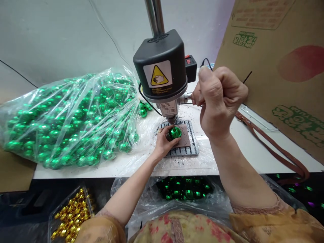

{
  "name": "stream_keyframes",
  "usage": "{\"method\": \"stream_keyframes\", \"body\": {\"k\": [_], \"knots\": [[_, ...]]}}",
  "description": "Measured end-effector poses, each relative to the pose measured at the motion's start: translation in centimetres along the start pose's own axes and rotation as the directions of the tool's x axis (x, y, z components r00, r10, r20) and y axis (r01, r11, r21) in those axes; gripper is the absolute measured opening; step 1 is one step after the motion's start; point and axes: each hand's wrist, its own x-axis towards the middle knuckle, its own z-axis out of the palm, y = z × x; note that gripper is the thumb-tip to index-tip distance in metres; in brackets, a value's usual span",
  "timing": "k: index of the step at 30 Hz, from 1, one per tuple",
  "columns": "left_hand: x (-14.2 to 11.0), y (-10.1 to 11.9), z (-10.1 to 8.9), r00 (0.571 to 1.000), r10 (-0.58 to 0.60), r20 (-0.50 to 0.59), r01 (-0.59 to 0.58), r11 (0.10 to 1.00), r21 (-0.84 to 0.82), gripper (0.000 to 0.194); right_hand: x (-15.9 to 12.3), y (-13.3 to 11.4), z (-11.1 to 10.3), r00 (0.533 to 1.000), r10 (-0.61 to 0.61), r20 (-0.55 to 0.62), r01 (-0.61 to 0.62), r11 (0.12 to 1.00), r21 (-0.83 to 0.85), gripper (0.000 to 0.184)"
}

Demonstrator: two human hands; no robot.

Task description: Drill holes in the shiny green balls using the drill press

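A shiny green faceted ball [175, 133] sits on a brown square pad on the metal base plate [193, 151] of a small drill press [159, 64]. Around the ball curl the thumb and fingers of my left hand [165, 139], holding it right under the chuck [171, 118]. My right hand [219, 96] is closed round the feed handle [187, 98] on the side of the machine; most of the handle is hidden by the fingers. Dark shavings lie scattered over the plate and the table around it.
A large clear bag of green balls [73, 121] fills the table's left side. At the right stand a cardboard box [275, 74] and a brown strap [273, 145]. Below the table edge are more green balls [186, 189] in plastic and a bin of gold balls [72, 216].
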Motion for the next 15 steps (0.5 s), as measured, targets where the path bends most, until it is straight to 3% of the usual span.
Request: {"method": "stream_keyframes", "body": {"k": [5,11,15], "knots": [[-0.1,-0.3,0.1,1.0,0.006,0.011,-0.006,1.0,-0.008,0.056,-0.5,-0.2,-0.2,1.0,-0.004,0.004,0.004,1.0,-0.022,0.056],[-0.1,-0.6,0.2,0.999,0.014,0.042,-0.011,0.997,-0.075,0.056,-2.0,0.6,-0.4,0.989,-0.145,-0.029,0.146,0.988,0.049,0.053],[-0.2,-0.5,0.2,0.999,0.014,0.046,-0.01,0.997,-0.078,0.055,-2.3,1.1,-0.4,0.984,-0.173,-0.035,0.175,0.981,0.087,0.054]]}}
